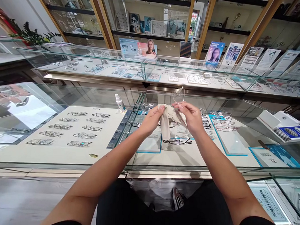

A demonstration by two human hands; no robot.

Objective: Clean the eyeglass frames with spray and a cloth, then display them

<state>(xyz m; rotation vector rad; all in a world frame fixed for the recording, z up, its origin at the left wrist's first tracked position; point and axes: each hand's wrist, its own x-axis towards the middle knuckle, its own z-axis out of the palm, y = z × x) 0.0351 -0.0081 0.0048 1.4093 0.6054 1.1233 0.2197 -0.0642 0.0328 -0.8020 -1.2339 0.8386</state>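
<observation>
Above a glass display counter (63,161) both my hands meet. My left hand (152,119) is closed on a beige cleaning cloth (167,121), which hangs down between the hands. My right hand (192,116) pinches a pair of thin-rimmed glasses (178,96); one clear lens sticks up above my fingers and the cloth wraps the other side. A small white spray bottle (120,103) stands on the glass to the left of my hands.
Inside the counter lie rows of glasses frames (72,129) on white trays, with a dark frame (177,140) below my hands. A white and blue box (283,126) sits at the right. A second glass case (142,70), brochures and shelves stand behind.
</observation>
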